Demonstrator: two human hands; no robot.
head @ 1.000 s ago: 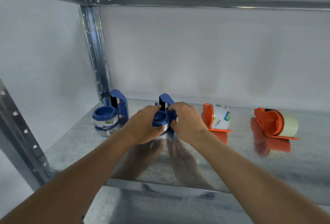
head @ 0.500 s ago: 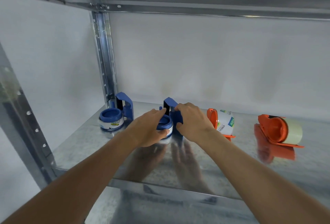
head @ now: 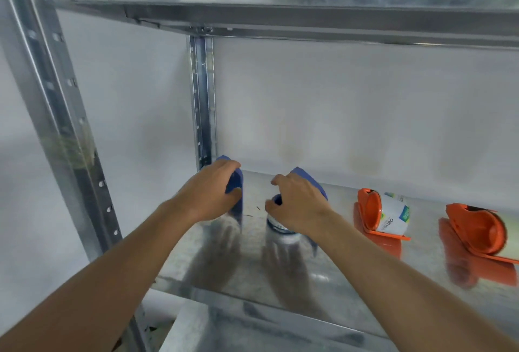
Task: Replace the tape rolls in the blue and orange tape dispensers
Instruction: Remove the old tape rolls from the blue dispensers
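Note:
Two blue tape dispensers stand at the left of a metal shelf (head: 351, 276). My left hand (head: 209, 196) is closed over the left blue dispenser (head: 236, 180), hiding its roll. My right hand (head: 297, 203) grips the second blue dispenser (head: 307, 179); its tape roll (head: 276, 225) shows below my fingers. To the right lies an orange dispenser (head: 369, 208) holding a white labelled roll (head: 394, 217). Another orange dispenser (head: 474, 228) with a pale roll lies at the far right, partly cut off by the frame edge.
A metal upright (head: 203, 99) stands just behind the left blue dispenser, and a nearer upright (head: 50, 99) runs down the left. The upper shelf's beam (head: 309, 23) hangs overhead. A white wall closes the back.
My left hand left the middle blue dispenser and moved left onto the other blue one. My right hand stays on the middle dispenser. The view has tilted upward and closer.

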